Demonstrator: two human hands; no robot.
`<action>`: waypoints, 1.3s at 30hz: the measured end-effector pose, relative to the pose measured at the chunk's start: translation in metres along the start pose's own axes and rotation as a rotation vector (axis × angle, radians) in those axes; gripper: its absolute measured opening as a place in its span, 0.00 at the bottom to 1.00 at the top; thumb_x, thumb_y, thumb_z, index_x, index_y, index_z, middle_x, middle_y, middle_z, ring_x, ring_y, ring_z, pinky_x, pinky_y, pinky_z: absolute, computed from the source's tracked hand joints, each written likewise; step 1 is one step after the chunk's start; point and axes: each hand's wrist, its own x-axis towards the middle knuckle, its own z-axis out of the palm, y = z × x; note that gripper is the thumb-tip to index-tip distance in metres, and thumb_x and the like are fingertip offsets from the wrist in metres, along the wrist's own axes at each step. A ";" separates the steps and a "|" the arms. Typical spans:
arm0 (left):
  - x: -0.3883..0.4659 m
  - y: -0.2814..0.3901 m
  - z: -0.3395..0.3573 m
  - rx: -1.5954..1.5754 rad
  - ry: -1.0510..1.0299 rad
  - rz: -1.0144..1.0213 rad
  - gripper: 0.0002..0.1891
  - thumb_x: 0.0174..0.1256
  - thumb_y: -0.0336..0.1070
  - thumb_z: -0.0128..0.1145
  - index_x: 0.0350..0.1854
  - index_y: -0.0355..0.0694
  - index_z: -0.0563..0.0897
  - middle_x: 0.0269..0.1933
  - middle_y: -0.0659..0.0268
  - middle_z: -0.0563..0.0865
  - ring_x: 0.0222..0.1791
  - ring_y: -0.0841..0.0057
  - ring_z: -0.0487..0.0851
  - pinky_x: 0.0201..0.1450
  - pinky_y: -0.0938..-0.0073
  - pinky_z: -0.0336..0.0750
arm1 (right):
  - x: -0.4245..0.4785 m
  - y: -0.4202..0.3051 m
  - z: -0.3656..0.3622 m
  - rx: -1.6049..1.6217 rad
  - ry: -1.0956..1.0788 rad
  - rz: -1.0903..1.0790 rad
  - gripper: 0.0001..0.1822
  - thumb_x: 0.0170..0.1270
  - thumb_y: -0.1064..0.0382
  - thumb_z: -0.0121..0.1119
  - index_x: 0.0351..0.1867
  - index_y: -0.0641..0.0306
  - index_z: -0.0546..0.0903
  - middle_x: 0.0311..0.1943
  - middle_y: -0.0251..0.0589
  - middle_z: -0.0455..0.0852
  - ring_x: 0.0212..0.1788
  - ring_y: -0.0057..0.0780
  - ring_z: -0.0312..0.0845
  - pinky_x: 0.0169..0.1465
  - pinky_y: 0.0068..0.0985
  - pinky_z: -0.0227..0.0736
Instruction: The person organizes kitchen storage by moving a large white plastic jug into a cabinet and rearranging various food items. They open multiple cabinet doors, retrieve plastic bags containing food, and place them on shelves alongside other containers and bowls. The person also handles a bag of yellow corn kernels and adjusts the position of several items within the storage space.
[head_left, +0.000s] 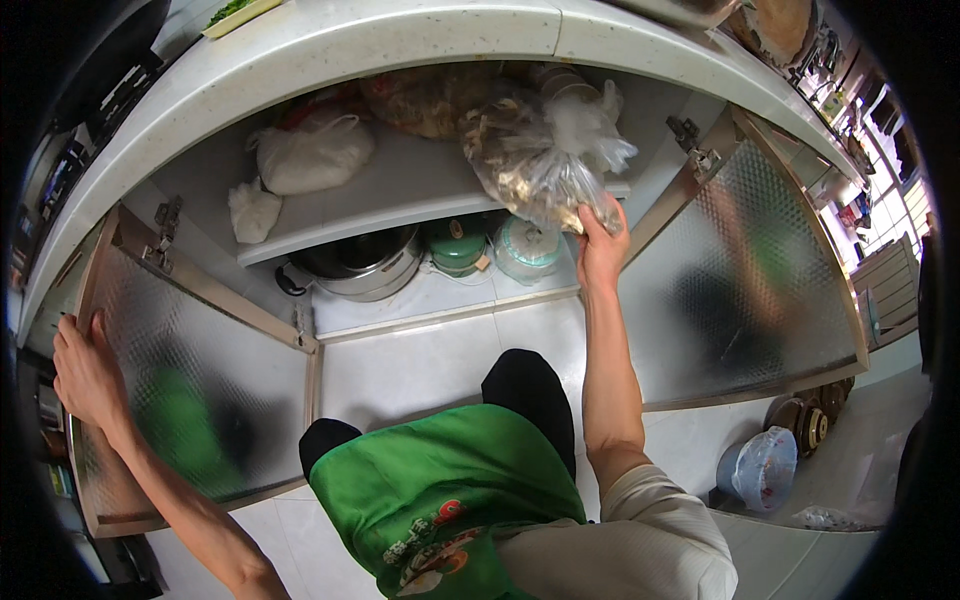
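Note:
My right hand (602, 238) grips the lower end of a clear plastic bag (517, 161) with brownish dried food in it, at the front edge of the upper cabinet shelf (405, 176). With its fingers around the outer edge of the opened left cabinet door (202, 360), my left hand (88, 371) holds the frame. White tied plastic bags (315, 156) lie on the shelf's left part. More bags (420, 101) sit at the back, partly in shadow. Below the shelf are a steel pot (367, 266), a green round container (456, 246) and a bagged container with a teal rim (529, 251).
The right cabinet door (735, 300), also of textured glass, stands open. Overhead runs the stone countertop (450, 34). A plastic-lined bin (757, 469) and brown lidded pots (811, 427) stand on the floor at the right. My knees are before the cabinet.

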 end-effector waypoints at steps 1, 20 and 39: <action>0.000 0.000 0.000 0.005 -0.006 -0.002 0.22 0.74 0.59 0.52 0.55 0.46 0.78 0.47 0.65 0.87 0.49 0.64 0.86 0.46 0.58 0.78 | -0.004 -0.001 -0.004 0.048 -0.033 0.006 0.23 0.68 0.76 0.62 0.64 0.68 0.74 0.52 0.42 0.84 0.50 0.31 0.84 0.50 0.27 0.83; -0.001 0.006 -0.014 -0.075 -0.007 -0.030 0.19 0.73 0.57 0.55 0.50 0.47 0.77 0.46 0.67 0.86 0.48 0.65 0.85 0.46 0.59 0.77 | -0.067 0.042 -0.026 0.194 -0.357 0.354 0.24 0.61 0.82 0.65 0.59 0.68 0.77 0.53 0.42 0.85 0.55 0.32 0.84 0.57 0.27 0.80; -0.001 -0.004 0.012 -0.154 0.086 0.029 0.21 0.74 0.58 0.53 0.51 0.45 0.77 0.44 0.62 0.86 0.46 0.59 0.85 0.43 0.55 0.75 | -0.084 0.046 -0.033 0.193 -0.360 0.382 0.26 0.61 0.84 0.63 0.61 0.71 0.76 0.52 0.43 0.85 0.55 0.30 0.84 0.56 0.24 0.80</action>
